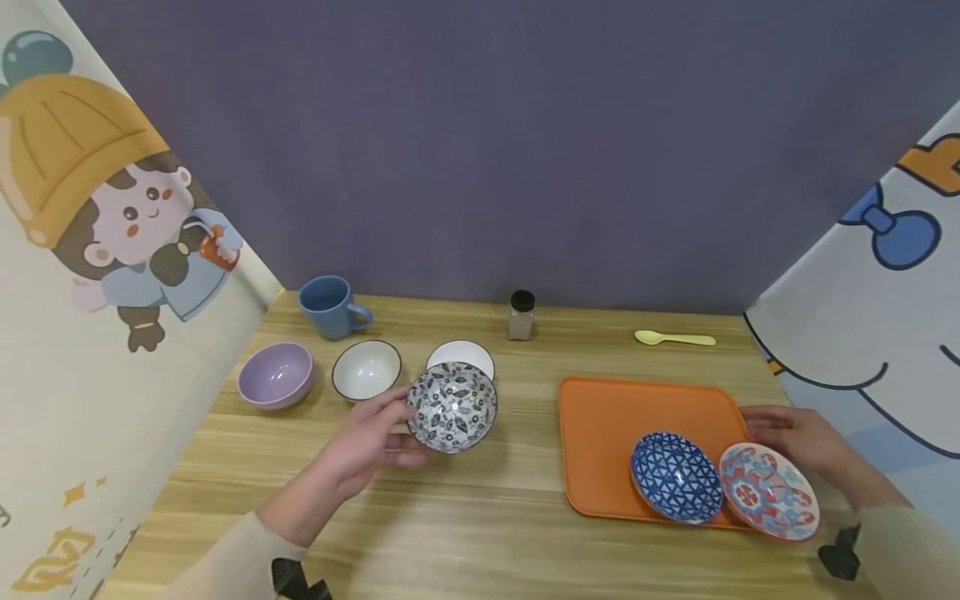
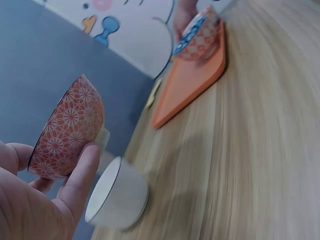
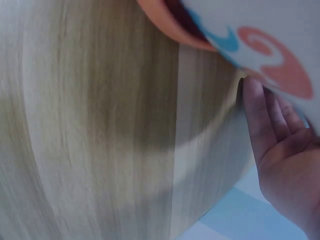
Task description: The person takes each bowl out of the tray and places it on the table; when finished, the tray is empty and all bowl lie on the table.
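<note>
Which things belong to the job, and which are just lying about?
Likely job: floral bowl in left hand, red-patterned bowl beside right hand, blue bowl, orange tray.

Lying about: purple bowl, white bowl, white container, blue mug, jar, yellow spoon.

Rear wall [image 1: 480,150]: plain, dark blue-grey, at 12 o'clock. Left wall [image 1: 90,392]: white, at 9 o'clock, with printed cartoon figure [image 1: 168,279] in orange-yellow hat [image 1: 78,158] and, at 8 o'clock, gold star [image 1: 73,495]. Right wall [image 1: 825,333]: white, at 3 o'clock, printed with blue bow [image 1: 903,240]. Tabletop [image 1: 480,542]: pale wood grain, at 6 o'clock. Light: soft; blurred shadow [image 3: 145,132] across tabletop, right-wrist view.
</note>
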The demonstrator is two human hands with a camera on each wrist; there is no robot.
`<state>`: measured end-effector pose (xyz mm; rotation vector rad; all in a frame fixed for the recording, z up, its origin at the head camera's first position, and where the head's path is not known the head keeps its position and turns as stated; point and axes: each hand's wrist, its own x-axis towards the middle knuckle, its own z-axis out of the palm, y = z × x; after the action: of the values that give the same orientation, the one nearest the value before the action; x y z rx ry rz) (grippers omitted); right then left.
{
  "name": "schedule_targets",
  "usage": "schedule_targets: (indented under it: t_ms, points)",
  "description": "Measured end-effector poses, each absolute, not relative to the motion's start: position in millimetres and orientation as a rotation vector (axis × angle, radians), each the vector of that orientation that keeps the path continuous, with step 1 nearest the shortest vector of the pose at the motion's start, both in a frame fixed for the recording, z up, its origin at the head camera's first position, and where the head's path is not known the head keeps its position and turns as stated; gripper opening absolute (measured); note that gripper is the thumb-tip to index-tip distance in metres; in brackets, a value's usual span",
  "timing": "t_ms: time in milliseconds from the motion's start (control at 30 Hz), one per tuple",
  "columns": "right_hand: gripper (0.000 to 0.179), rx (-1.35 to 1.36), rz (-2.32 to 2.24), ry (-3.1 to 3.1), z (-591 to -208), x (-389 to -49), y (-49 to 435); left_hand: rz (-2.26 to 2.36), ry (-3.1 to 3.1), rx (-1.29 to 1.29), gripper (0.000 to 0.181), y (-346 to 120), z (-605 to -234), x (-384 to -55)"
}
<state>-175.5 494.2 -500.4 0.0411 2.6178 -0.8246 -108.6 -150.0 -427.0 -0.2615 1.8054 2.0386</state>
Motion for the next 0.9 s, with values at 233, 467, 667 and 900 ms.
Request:
schedule_targets:
  t_ms: [233,467,667,900]
  points:
    - [0.073,0.063,-0.850,2.597,-502.1,-173.6,495.1,2.098,1.822,-0.347,0.063,-198.1,-423.1,-89.9]
    - [0.069,0.053,-0.913,2.558,-499.5,-176.8,492.5,2.105,1.852,-0.479,0.063,-248.4,-433.4,-64.8]
    - [0.073,0.059,-0.913,2.549,-501.4,-178.5,493.8,2.095,1.884,-0.582,0.063,-284.9,-452.5,-42.7]
    - [0.075,0.103,-1.000,2.491,-505.4,-179.6,494.7,2.122,1.900,-0.631,0.069,-318.0,-473.2,-22.3]
